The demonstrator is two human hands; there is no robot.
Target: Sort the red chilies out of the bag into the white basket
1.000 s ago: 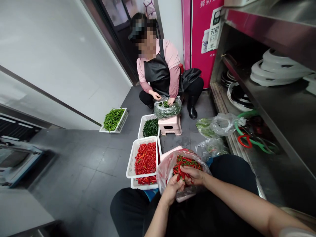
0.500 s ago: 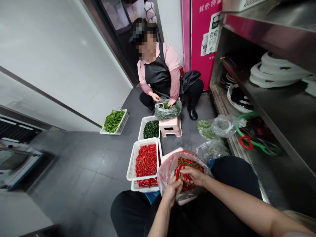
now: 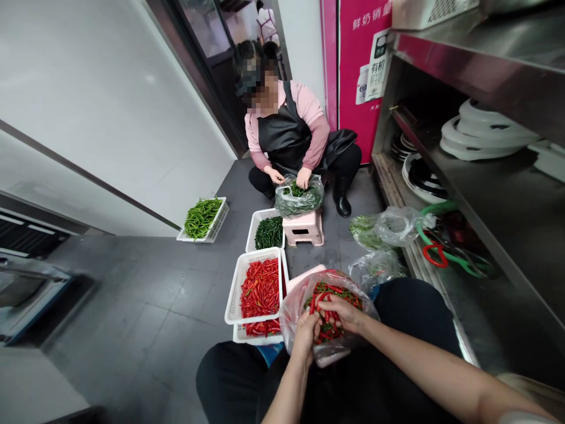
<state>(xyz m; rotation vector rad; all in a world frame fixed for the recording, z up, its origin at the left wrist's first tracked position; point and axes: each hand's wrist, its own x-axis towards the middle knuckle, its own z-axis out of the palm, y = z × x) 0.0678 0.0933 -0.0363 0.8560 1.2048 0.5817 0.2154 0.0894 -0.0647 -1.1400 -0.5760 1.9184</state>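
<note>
The bag (image 3: 289, 318) sits near, between the knees (image 3: 220, 368) (easy to reach). The left hand (image 3: 305, 333) has fingers pinching red peppers (image 3: 312, 303); the right hand (image 3: 346, 313) seemingly does too.

Gray tiled floor (image 3: 132, 318) carrying white baskets (image 3: 219, 222) of green chillies (image 3: 200, 217) and red chillies (image 3: 260, 287), a pink stool (image 3: 309, 221) and plastic bags (image 3: 377, 266).

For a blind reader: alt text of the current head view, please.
Two bare hands hold slender red chillies at an open clear plastic bag, beside white rectangular plastic baskets. A co-worker in a black apron handles thin green chillies.
</note>
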